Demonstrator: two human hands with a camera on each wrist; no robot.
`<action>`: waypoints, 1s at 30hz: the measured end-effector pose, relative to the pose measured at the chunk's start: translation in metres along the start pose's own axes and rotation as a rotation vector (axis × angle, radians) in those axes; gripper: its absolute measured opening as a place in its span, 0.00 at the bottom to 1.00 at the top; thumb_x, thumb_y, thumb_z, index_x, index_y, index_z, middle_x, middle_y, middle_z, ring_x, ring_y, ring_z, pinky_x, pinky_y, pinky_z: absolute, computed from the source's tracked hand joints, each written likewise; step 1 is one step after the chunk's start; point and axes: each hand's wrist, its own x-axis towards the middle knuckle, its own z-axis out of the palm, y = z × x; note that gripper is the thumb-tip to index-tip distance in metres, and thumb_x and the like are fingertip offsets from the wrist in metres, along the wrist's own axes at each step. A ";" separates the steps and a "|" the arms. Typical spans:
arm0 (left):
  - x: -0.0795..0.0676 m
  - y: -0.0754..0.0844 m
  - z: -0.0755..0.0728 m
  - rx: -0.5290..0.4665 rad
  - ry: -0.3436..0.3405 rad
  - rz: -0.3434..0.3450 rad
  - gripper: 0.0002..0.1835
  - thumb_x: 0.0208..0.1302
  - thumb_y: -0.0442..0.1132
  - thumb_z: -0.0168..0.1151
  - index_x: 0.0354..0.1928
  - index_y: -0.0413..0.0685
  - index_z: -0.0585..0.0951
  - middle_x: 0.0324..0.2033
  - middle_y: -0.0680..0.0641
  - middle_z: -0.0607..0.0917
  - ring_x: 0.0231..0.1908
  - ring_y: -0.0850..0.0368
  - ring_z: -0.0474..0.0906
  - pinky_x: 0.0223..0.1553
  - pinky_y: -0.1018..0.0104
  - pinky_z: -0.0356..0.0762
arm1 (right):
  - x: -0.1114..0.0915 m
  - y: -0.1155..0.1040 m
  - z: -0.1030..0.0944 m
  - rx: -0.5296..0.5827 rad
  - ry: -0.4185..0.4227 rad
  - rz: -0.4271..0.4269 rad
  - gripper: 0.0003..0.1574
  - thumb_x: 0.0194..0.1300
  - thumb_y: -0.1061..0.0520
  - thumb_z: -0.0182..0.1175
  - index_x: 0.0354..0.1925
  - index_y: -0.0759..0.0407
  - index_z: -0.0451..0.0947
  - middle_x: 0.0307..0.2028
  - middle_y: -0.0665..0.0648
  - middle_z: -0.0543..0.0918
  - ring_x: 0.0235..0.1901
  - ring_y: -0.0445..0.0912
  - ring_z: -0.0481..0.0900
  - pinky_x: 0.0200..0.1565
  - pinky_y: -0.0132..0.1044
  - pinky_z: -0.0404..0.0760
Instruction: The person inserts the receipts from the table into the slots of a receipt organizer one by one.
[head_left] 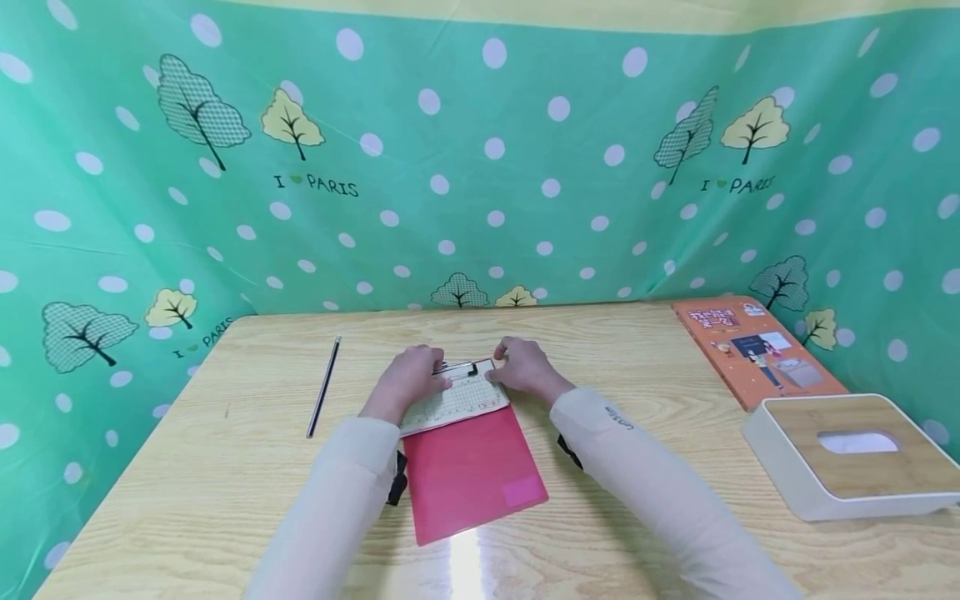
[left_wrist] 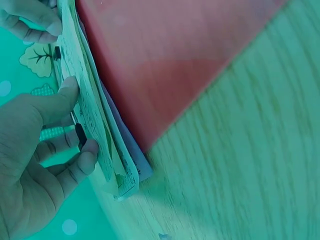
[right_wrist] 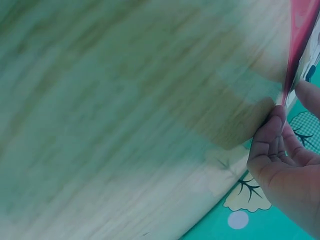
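Observation:
A pink-red clip folder (head_left: 472, 479) lies at the middle of the table, its upper part under a stack of printed grid papers (head_left: 461, 402). Along the top edge of the stack runs a thin metal clip (head_left: 457, 367) with black ends. My left hand (head_left: 408, 383) holds the clip between thumb and fingers; in the left wrist view a fingertip touches one black end (left_wrist: 80, 134). At the top right corner, my right hand (head_left: 525, 368) pinches the folder and papers, thumb on the front and fingers behind, as the right wrist view shows.
A dark pencil (head_left: 324, 387) lies left of the folder. At the right are an orange book (head_left: 757, 350) and a white tissue box (head_left: 780, 462) with a wooden lid. A green polka-dot curtain (head_left: 480, 167) hangs behind the wooden table (head_left: 225, 467).

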 end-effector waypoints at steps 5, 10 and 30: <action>-0.002 0.003 0.002 0.039 -0.022 -0.035 0.13 0.66 0.41 0.70 0.42 0.38 0.80 0.37 0.40 0.80 0.39 0.44 0.78 0.47 0.49 0.77 | 0.000 0.001 0.000 0.000 -0.001 -0.002 0.22 0.66 0.53 0.71 0.52 0.61 0.76 0.42 0.58 0.79 0.39 0.49 0.73 0.44 0.40 0.74; -0.004 0.007 0.003 0.063 -0.039 -0.069 0.22 0.68 0.44 0.67 0.56 0.35 0.78 0.50 0.32 0.80 0.49 0.36 0.80 0.55 0.45 0.76 | 0.001 0.002 0.001 0.006 0.010 0.001 0.22 0.66 0.54 0.71 0.53 0.62 0.77 0.40 0.58 0.79 0.38 0.49 0.73 0.44 0.41 0.74; -0.034 0.004 0.003 0.010 -0.038 -0.099 0.47 0.60 0.47 0.76 0.72 0.28 0.63 0.66 0.25 0.68 0.64 0.27 0.67 0.64 0.42 0.68 | 0.004 0.001 0.001 -0.045 0.008 -0.015 0.20 0.67 0.54 0.70 0.51 0.61 0.76 0.31 0.55 0.79 0.32 0.46 0.70 0.37 0.36 0.70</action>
